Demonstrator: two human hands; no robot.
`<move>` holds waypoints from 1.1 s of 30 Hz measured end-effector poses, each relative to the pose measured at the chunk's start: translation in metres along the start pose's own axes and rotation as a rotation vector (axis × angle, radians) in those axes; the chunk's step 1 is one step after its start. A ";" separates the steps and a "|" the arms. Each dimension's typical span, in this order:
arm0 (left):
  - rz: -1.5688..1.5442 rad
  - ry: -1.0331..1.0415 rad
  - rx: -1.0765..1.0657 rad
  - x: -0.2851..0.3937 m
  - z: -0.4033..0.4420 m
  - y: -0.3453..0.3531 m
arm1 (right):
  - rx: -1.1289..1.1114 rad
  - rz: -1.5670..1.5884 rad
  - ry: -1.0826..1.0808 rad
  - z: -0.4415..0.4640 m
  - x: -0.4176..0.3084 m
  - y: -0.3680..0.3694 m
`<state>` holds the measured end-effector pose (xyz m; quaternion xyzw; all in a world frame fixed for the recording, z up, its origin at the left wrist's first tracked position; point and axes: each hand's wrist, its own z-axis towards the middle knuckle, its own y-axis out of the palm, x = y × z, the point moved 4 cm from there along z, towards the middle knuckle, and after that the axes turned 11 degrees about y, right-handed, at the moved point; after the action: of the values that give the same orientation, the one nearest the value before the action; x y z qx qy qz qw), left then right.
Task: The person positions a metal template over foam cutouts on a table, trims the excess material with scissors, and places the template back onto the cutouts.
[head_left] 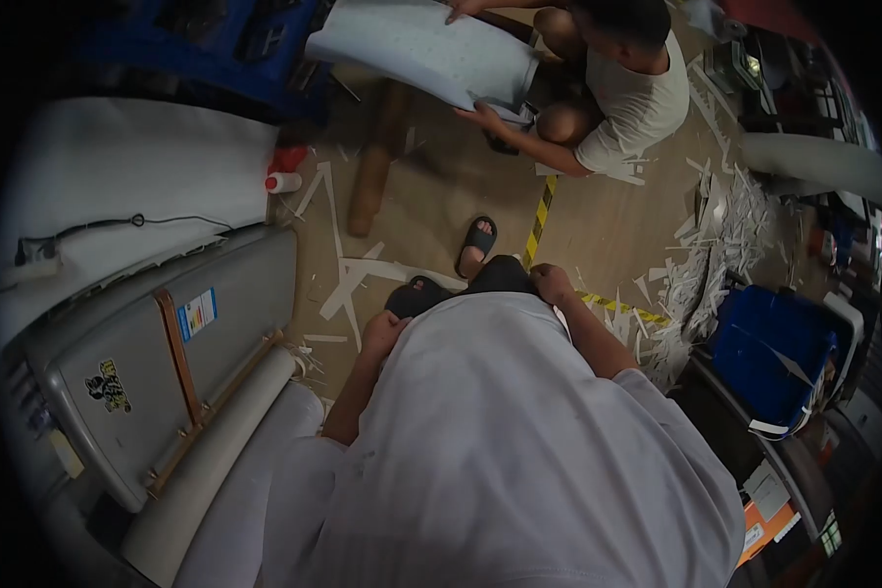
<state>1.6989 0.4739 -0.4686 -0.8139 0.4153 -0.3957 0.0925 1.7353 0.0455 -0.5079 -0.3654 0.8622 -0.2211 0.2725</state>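
Note:
My left hand (382, 333) hangs at the left edge of my light grey shirt (480, 421), its fingers curled together beside my dark shorts. On the other side, my right hand (553, 284) is closed against the dark cloth near the shirt's hem. Whatever either hand may hold is too small or hidden to tell. Beyond my sandaled foot (479, 237), a co-worker (637, 103) crouches and holds a large pale sheet (431, 54) with both hands.
A brown tube (370, 186) lies on the floor. Paper strips (701, 274) pile up at the right, near a blue bin (774, 343). Yellow-black tape (542, 220) marks the floor. At the left stand a grey case (235, 343) and a long pale roll (216, 461).

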 end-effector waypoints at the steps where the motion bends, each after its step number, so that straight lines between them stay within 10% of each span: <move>1: 0.056 0.005 0.062 0.017 0.006 -0.012 | 0.013 0.002 -0.006 0.009 -0.001 -0.002; 14: -0.183 0.170 -0.187 0.136 0.113 -0.161 | -0.046 0.322 0.032 0.128 -0.138 -0.060; 20: -0.119 0.029 -0.474 0.137 0.197 -0.247 | 0.226 0.413 0.056 0.210 -0.258 -0.120; 33: -0.278 -0.323 -0.645 0.159 0.268 -0.296 | -0.090 0.538 0.089 0.348 -0.347 -0.098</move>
<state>2.1251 0.4959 -0.4166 -0.9015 0.3842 -0.1205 -0.1584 2.2081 0.1797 -0.6065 -0.1250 0.9483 -0.1180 0.2666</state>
